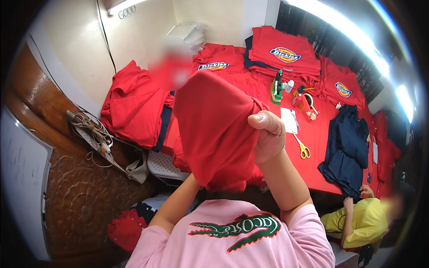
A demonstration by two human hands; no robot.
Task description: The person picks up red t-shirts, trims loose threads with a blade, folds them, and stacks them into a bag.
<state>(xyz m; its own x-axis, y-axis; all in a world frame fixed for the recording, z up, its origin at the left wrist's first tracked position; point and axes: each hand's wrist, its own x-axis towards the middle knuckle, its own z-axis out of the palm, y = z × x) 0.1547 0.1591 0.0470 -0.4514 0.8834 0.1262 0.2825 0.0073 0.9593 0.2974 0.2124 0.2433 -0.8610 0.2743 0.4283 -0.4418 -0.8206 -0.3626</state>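
A red garment (214, 129) is raised in front of me, its folds hanging toward my chest. My right hand (271, 138) grips its right edge, thumb pressed over the cloth. The left forearm (176, 203) rises behind the garment's lower end, and the cloth hides my left hand and its fingers. Which part of the garment faces me cannot be made out. Behind it spreads a table covered in red cloth (313, 172).
Red shirt stacks (286, 49) lie at the back, another red pile (129, 107) at left. Yellow scissors (304, 151), a green tape dispenser (276, 91) and dark blue garments (346, 147) rest on the table. A person in yellow (364, 221) handles the dark cloth at right.
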